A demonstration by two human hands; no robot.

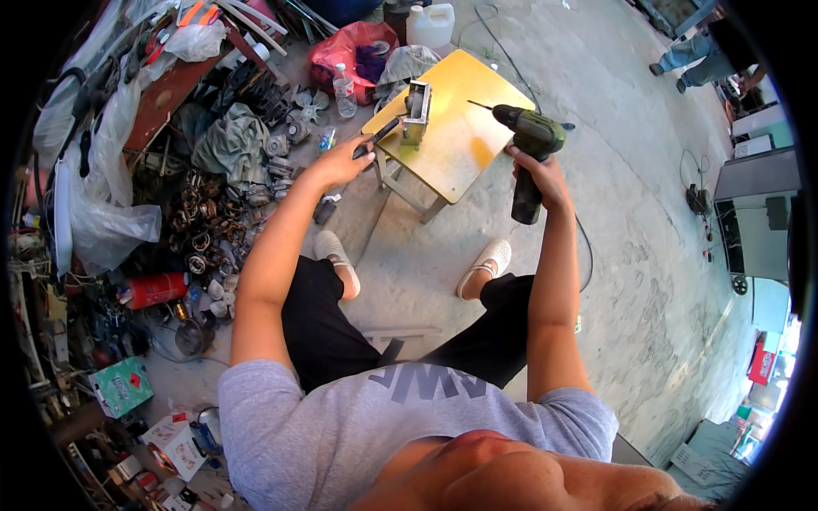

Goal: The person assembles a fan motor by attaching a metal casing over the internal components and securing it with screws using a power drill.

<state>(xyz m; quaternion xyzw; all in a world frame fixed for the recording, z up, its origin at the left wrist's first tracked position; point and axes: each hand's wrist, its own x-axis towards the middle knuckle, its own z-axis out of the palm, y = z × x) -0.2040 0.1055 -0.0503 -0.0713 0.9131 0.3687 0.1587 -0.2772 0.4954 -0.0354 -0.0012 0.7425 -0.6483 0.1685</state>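
Note:
My right hand (pixel 545 175) is wrapped round the grip of a dark green and black cordless drill (pixel 528 132). The drill's thin bit points left, over the right part of a small yellow-topped stool (pixel 464 175). In my left hand (pixel 345 162) is a slim black tool (pixel 376 137), held at the stool's left edge; its exact kind cannot be made out. Just beyond its tip a boxy metal part (pixel 416 115) with an open frame stands on the stool top. The drill bit and the metal part are apart.
Left of the stool lies a heap of motor parts (pixel 204 213), cloth and plastic sheeting. A plastic bottle (pixel 344 92), a red bag (pixel 354 55) and a white jug (pixel 430 25) stand behind. A cable (pixel 511 55) crosses the concrete floor. Another person (pixel 694 55) is at far right.

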